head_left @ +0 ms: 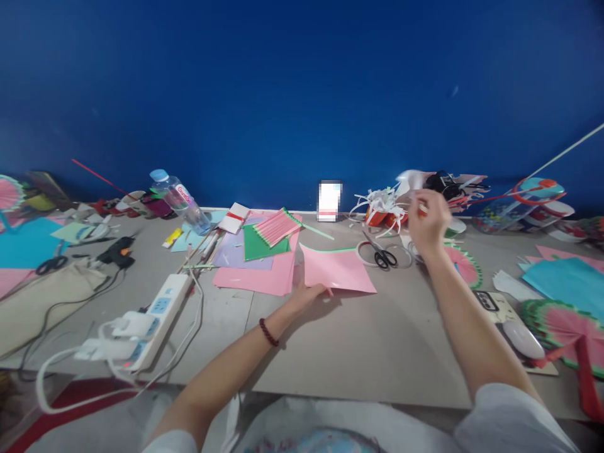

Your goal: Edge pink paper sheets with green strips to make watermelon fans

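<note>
My left hand (309, 294) holds the near edge of a pink paper sheet (340, 269) that has a green strip along its far edge; the sheet lies on the grey table (358, 340). My right hand (427, 221) is raised over the far right of the table, fingers pinched on something small that I cannot make out, close to a heap of white paper strips (382, 204). Black-handled scissors (381, 255) and a tape ring (365, 253) lie just left of that hand.
Stacked pink, green and purple paper (264, 255) lies left of the sheet. A white power strip (153, 318) with cables, a glue gun (116, 251) and a water bottle (182, 201) sit at the left. Folded watermelon fans (564, 324) and blue paper (566, 277) fill the right.
</note>
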`<move>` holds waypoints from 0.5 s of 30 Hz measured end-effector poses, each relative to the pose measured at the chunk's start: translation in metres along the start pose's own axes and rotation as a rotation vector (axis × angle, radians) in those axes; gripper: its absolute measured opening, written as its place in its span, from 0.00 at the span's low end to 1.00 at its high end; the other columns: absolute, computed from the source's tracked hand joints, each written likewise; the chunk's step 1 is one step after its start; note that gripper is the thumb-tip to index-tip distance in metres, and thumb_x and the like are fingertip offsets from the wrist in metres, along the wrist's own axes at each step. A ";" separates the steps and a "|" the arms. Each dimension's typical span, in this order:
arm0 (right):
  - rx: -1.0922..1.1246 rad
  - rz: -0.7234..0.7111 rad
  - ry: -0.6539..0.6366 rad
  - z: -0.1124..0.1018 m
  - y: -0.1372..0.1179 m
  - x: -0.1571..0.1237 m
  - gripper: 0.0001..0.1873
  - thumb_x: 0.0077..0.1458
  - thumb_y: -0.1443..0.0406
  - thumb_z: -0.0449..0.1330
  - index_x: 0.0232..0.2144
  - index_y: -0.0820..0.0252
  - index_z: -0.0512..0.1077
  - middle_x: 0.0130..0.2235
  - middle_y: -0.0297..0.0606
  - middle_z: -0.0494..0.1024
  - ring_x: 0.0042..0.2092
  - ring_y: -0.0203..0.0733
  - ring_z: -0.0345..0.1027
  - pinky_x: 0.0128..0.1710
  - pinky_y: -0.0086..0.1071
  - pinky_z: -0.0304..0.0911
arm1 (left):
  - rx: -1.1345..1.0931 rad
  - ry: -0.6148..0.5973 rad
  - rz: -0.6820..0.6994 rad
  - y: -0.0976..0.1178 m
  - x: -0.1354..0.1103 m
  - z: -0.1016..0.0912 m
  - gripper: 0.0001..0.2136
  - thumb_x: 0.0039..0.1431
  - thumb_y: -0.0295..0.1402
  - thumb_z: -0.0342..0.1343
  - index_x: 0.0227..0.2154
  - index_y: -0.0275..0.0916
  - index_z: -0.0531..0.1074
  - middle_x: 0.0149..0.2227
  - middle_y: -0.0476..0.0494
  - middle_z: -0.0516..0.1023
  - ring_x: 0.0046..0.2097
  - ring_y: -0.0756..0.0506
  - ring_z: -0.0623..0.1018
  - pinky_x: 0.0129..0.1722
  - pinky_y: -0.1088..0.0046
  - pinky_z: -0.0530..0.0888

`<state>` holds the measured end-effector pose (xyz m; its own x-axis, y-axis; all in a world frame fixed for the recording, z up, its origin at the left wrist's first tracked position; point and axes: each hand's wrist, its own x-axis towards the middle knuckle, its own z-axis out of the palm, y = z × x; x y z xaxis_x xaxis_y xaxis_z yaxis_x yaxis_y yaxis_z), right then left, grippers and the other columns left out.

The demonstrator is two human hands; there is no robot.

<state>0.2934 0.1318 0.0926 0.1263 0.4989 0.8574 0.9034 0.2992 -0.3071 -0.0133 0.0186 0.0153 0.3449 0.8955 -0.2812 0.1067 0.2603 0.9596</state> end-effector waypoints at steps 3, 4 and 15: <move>0.000 0.052 -0.301 0.039 0.006 -0.003 0.11 0.58 0.63 0.46 0.34 0.59 0.67 0.35 0.46 0.76 0.38 0.45 0.67 0.42 0.39 0.62 | -0.006 -0.019 -0.013 -0.005 0.004 -0.003 0.09 0.49 0.35 0.51 0.19 0.40 0.73 0.29 0.43 0.78 0.40 0.43 0.76 0.49 0.66 0.70; -0.018 0.070 -0.374 0.048 0.009 -0.005 0.11 0.58 0.64 0.46 0.34 0.59 0.68 0.36 0.46 0.75 0.39 0.46 0.67 0.42 0.40 0.62 | -0.009 -0.023 -0.013 -0.007 0.005 -0.003 0.09 0.49 0.35 0.52 0.19 0.40 0.73 0.29 0.43 0.78 0.40 0.43 0.76 0.49 0.66 0.69; -0.355 0.181 -0.817 0.071 0.019 0.003 0.20 0.60 0.66 0.42 0.46 0.68 0.69 0.40 0.54 0.77 0.42 0.53 0.70 0.46 0.44 0.58 | -0.089 -0.107 0.015 -0.005 0.005 -0.004 0.09 0.47 0.36 0.55 0.17 0.38 0.71 0.34 0.42 0.78 0.44 0.41 0.74 0.48 0.65 0.68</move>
<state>0.2825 0.1965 0.0602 0.0711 0.9758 0.2066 0.9883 -0.0409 -0.1472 -0.0162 0.0230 0.0092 0.4439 0.8572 -0.2610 0.0193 0.2820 0.9592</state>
